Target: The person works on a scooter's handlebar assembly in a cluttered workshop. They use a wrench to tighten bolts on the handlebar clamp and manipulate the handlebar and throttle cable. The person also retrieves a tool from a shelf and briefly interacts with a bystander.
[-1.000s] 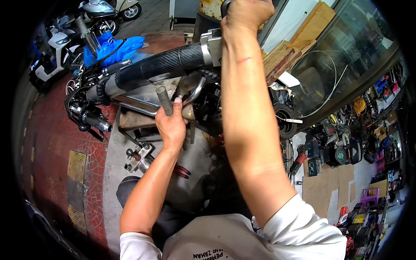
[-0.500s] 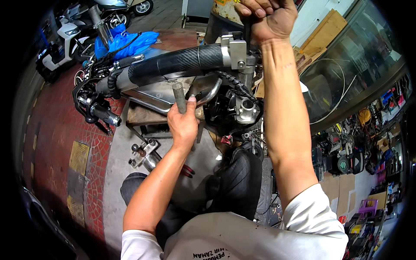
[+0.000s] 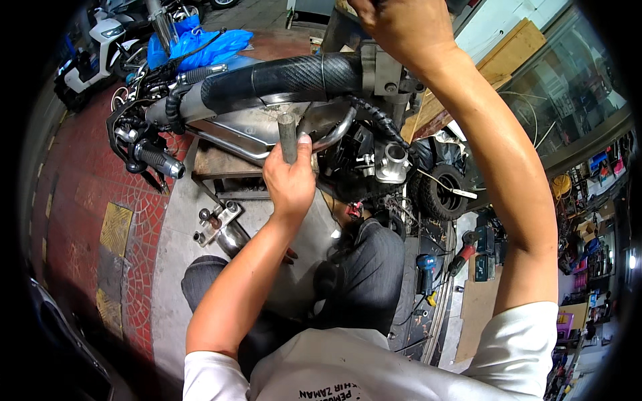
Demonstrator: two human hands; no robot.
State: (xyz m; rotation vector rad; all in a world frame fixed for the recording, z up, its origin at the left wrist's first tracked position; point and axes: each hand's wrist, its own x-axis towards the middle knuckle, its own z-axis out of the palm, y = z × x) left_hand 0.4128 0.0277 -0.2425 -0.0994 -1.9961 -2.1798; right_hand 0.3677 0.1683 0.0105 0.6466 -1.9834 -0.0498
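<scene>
My left hand (image 3: 291,184) is closed round a short grey round metal rod (image 3: 287,137), its thumb along the side and the upper end sticking out. The rod stands nearly upright in front of a thick black carbon-patterned tube (image 3: 287,78). A metal clamp block (image 3: 389,77) sits at the tube's right end. Above that block, my right hand (image 3: 411,30) is raised at the top edge with its fingers curled; what they grip is hidden. A bent chrome bar (image 3: 338,134) runs below the tube, behind the rod.
Handlebar grips (image 3: 160,160) and cables jut out at left. A wooden stool (image 3: 224,164) stands under the assembly. On the floor lie a metal fork clamp (image 3: 221,220), a blue power tool (image 3: 426,267) and a red grinder (image 3: 463,254). Tyres (image 3: 441,197) rest at right; scooters stand far left.
My right hand has turned and its elbow has swung out to the right, uncovering the tyres and power tools. The left hand still holds the rod, slightly further right in view.
</scene>
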